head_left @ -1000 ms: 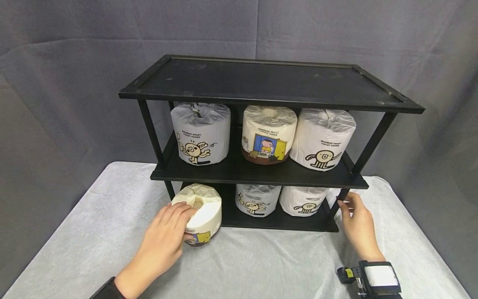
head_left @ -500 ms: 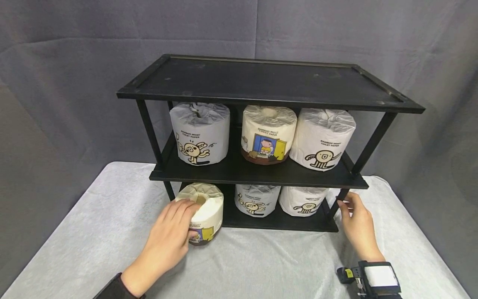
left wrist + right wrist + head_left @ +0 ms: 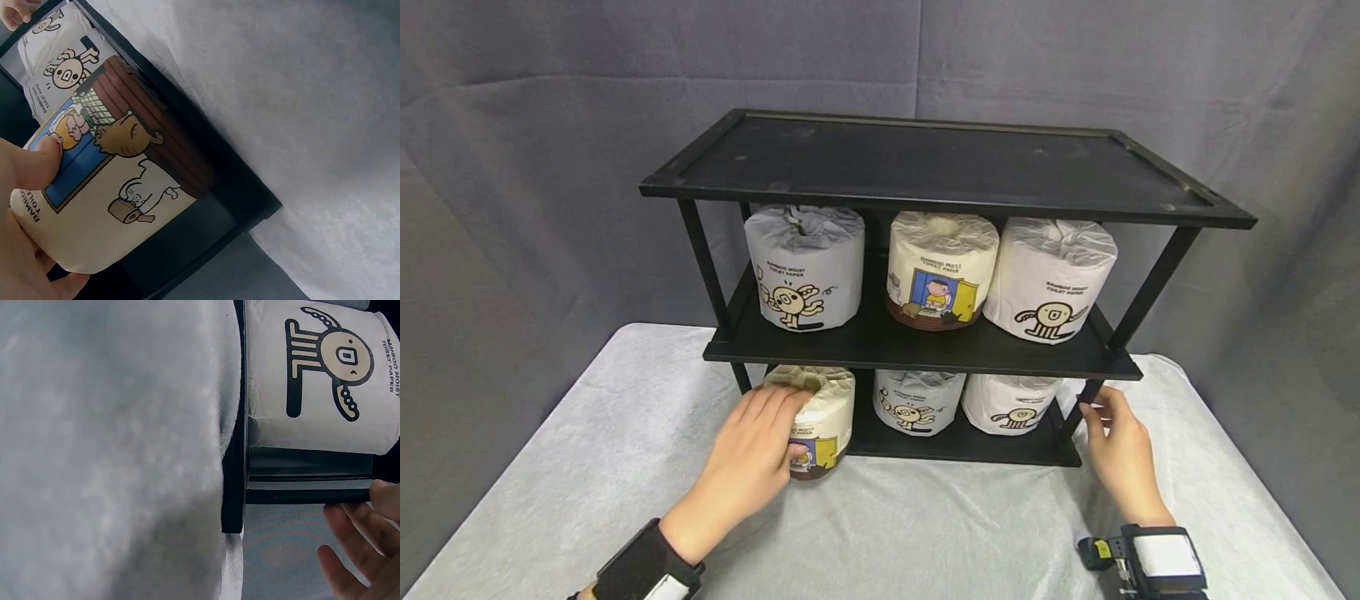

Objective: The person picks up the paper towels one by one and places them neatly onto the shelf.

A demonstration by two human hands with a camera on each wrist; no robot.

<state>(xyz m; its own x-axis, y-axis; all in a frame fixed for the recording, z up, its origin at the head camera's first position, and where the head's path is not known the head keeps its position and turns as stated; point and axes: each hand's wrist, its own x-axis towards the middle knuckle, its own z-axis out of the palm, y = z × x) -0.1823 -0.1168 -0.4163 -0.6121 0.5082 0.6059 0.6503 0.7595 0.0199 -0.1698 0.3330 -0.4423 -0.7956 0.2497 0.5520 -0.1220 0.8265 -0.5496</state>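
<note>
My left hand (image 3: 752,446) grips a cream toilet paper roll (image 3: 831,425) with a cartoon doorway printed on it, thumb on the printed side and fingers over the far side. The roll stands upright at the left front of the lower tier of a black shelf rack (image 3: 925,358). In the left wrist view, the roll's brown base band (image 3: 150,119) is beside the tier's front edge. At the rack's right side, my right hand (image 3: 1122,454) pinches the front post (image 3: 306,495) between thumb and fingers.
On the lower tier stand a grey roll (image 3: 917,404) and a white roll (image 3: 1011,406). Above them are a grey roll (image 3: 805,271), a cream roll (image 3: 942,271) and a white roll (image 3: 1051,279). The rack stands on a pale cloth (image 3: 925,533) before a grey curtain.
My left hand has moved the cream roll right and back onto the lower tier, bringing it from tilted to upright. The right hand has stayed at the post.
</note>
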